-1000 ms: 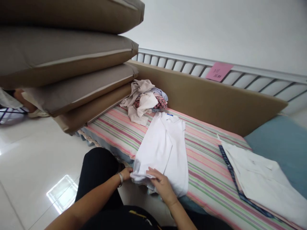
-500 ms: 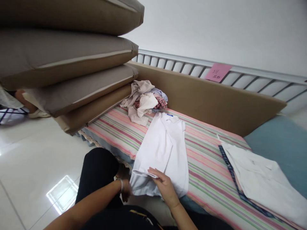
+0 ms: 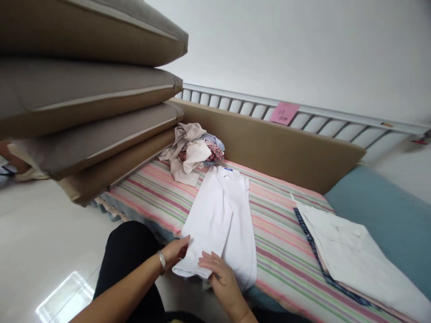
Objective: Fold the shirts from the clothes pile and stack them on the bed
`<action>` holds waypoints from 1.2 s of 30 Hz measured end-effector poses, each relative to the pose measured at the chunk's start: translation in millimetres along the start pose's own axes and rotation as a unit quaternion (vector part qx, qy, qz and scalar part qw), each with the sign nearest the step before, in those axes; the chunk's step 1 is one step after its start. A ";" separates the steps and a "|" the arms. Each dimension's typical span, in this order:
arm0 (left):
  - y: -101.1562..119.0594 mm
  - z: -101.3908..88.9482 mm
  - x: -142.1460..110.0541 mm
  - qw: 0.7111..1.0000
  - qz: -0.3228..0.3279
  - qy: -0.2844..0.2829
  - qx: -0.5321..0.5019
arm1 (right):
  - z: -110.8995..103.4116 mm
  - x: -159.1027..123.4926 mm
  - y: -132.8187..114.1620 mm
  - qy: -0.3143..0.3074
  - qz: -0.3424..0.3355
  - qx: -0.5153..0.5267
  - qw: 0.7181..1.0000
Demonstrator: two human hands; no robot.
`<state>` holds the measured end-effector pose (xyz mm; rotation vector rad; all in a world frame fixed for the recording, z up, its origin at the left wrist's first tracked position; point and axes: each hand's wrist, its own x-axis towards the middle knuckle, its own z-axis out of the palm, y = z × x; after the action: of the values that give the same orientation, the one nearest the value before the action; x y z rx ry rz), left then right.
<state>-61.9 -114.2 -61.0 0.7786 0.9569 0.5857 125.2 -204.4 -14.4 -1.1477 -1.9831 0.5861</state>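
Observation:
A white shirt lies lengthwise on the bed, its collar at the far end and a sleeve folded over its front. The near hem reaches the bed's edge. My left hand is at the left border of the sleeve, its fingers loosely extended and touching the cloth. My right hand rests on the sleeve's near end, fingers stretched over the fabric and thumb apart. Neither hand visibly grips the cloth, though the undersides of the fingers are hidden.
Crumpled clothes lie beyond the collar. To the right is a folded white garment atop other folded clothes. Large brown cushions are stacked at left. A brown panel backs the striped bed cover; a pink note hangs on the railing.
My left hand has risen from below the hem to the sleeve's left border. My right hand has eased its hold on the sleeve end, which now lies flatter. The view has shifted slightly.

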 end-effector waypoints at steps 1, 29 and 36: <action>8.9 9.5 -3.1 1.000 0.009 -0.024 -0.017 | -1.8 1.0 -1.7 0.008 -0.006 -0.006 1.000; -1.3 13.6 -12.5 0.989 0.097 0.112 -0.013 | 26.2 -21.2 16.2 0.041 -0.096 -0.131 0.986; -3.8 13.3 -16.0 0.979 0.156 0.125 0.044 | 26.0 -19.8 15.5 0.008 -0.066 -0.120 0.991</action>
<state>-57.2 -132.5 -51.4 0.9595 1.1044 0.9347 118.8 -214.5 -48.5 -1.1462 -2.1391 0.2739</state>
